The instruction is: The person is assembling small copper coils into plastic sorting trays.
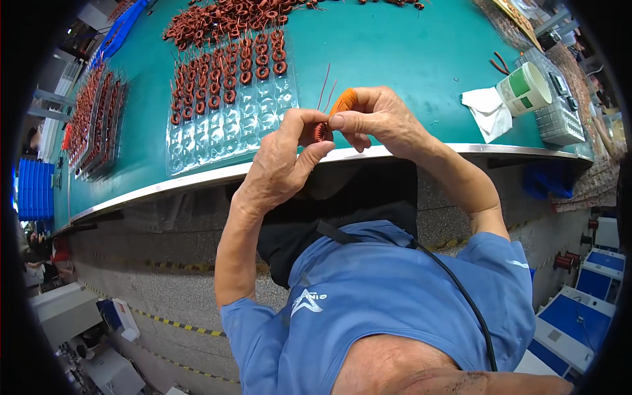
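Observation:
Between my two hands, just above the table's near edge, is a small ring-shaped coil (pixel 320 132) wound with red-brown wire. Two thin wire ends (pixel 324 87) stick up from it. My left hand (pixel 280 158) pinches the coil from the left between thumb and fingers. From the right, my right hand (pixel 388 124) closes thumb and index finger at the coil's top; its other fingers curl below. An orange cover (pixel 343 101) wraps the right index finger. Left of the hands lies a clear plastic tray (pixel 232 133) with rows of similar coils, its nearer pockets unfilled.
A heap of loose coils (pixel 224 25) covers the far part of the green table (pixel 395 49). Filled trays (pixel 99 125) are stacked at left. On the right are a brown-handled tool (pixel 500 64), a white cloth (pixel 488 113), a white-green tub (pixel 525 89) and a grey case (pixel 559 125).

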The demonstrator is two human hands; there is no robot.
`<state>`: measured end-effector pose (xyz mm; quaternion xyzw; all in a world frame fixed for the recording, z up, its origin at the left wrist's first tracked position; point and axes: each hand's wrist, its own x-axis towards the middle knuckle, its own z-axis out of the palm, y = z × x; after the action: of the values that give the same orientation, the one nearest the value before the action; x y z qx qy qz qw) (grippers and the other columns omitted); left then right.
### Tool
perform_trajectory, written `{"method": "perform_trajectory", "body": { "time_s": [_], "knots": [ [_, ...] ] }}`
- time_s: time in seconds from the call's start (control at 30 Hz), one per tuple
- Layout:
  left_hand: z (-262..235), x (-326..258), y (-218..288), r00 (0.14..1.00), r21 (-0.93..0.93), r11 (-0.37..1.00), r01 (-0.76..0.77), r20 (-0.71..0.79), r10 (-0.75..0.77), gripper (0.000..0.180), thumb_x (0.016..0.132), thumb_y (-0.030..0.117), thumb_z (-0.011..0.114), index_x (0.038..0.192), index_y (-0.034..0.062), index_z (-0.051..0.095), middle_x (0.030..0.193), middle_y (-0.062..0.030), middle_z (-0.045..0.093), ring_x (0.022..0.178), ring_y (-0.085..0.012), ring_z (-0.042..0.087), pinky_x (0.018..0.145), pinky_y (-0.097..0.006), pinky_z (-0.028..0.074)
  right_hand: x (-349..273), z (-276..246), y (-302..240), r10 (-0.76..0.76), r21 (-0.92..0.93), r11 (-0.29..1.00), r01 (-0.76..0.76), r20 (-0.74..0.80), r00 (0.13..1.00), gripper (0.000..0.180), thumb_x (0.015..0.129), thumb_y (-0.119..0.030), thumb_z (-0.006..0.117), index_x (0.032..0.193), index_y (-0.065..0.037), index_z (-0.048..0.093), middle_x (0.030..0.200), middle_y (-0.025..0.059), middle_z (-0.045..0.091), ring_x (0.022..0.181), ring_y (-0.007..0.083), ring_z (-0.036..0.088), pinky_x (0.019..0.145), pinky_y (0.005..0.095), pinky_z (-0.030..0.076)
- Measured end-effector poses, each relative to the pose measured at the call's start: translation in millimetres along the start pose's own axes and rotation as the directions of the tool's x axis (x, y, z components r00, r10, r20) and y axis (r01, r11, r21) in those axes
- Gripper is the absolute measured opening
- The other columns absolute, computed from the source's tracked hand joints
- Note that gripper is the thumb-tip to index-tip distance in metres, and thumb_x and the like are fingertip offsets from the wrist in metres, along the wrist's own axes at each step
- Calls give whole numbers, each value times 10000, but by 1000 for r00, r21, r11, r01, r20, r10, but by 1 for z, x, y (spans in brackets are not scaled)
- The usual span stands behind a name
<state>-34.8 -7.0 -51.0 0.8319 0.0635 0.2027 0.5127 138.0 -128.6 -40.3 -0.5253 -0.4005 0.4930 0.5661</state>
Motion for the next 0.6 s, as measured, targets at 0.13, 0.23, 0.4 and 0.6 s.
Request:
{"method": "perform_trajectory", "body": {
  "time_s": [0.13,0.23,0.4,0.6],
  "knots": [
    [-3,-3,4,998,71,996,-59,-2,60,335,865,136,693,1113,18,501,860,-122,624,814,-247,668,710,-339,530,2,4,1,-34,8,999,33,16,999,245,855,-243,717,878,-11,641,655,15,582,525,80,524,476,221,415],
    [-5,-5,4,996,86,993,-87,1,87,324,856,139,702,1094,25,513,850,-113,617,803,-242,668,697,-335,531,3,5,5,-43,27,999,41,48,998,252,849,-243,724,890,-10,636,676,20,585,542,85,529,489,225,413],
    [-5,-9,4,995,102,989,-104,12,103,299,852,137,706,1067,34,526,838,-100,607,785,-233,667,692,-330,532,4,9,11,-40,125,992,29,86,995,249,850,-239,720,878,-10,628,688,23,582,551,93,525,497,226,408],
    [2,-12,4,996,137,987,-86,-12,88,319,843,135,718,1068,26,519,826,-90,614,771,-210,668,683,-314,531,1,11,10,-96,92,992,91,53,994,257,851,-242,716,859,-7,614,680,34,581,534,96,512,482,230,398]
  ]
}}
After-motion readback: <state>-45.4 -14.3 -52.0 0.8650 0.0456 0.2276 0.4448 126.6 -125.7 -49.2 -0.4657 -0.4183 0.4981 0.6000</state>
